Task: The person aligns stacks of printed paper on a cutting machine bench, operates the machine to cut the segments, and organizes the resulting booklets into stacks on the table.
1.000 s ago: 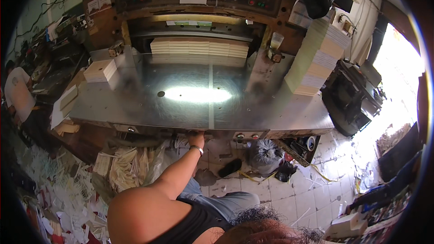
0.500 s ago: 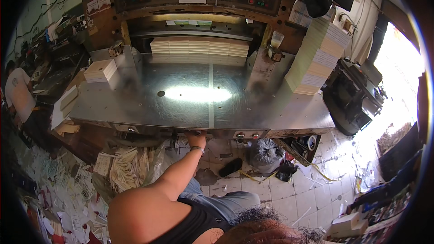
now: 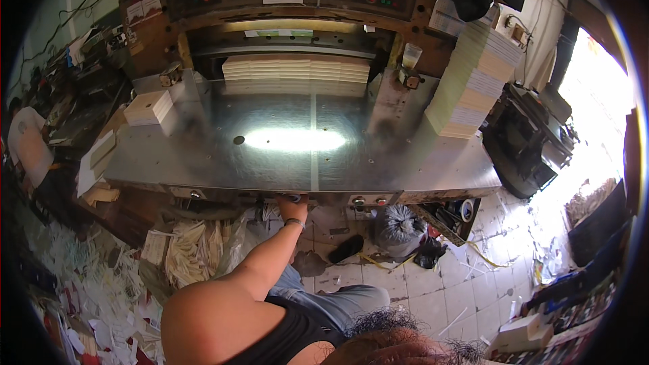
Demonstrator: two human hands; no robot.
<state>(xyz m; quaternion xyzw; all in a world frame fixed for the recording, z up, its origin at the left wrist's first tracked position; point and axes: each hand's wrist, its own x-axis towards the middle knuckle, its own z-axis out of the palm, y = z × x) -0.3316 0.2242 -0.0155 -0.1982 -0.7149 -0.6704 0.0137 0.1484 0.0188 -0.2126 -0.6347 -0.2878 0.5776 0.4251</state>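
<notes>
My left hand [image 3: 293,208] is at the front edge of a large steel cutter table [image 3: 223,162]. Its fingers are closed around a dark round knob [image 3: 292,197], which they mostly cover. A bracelet circles the wrist. My right hand is out of view. Across the table, under the machine's crossbar, lies a wide row of cream paper blocks [image 3: 294,71], sitting side by side against the back. To the right of my hand, green and red push buttons [image 3: 370,201] sit on the front edge.
A tall paper stack [image 3: 466,84] stands on the table's right wing, a small paper block [image 3: 149,107] on the left. Below are paper offcuts [image 3: 193,250], a tied grey bag [image 3: 397,230] and an open drawer [image 3: 449,220]. Another person [image 3: 30,142] is at far left.
The view has shifted slightly. My left hand stays at the knob, its fingers sitting a little differently around it. The paper blocks show no clear movement.
</notes>
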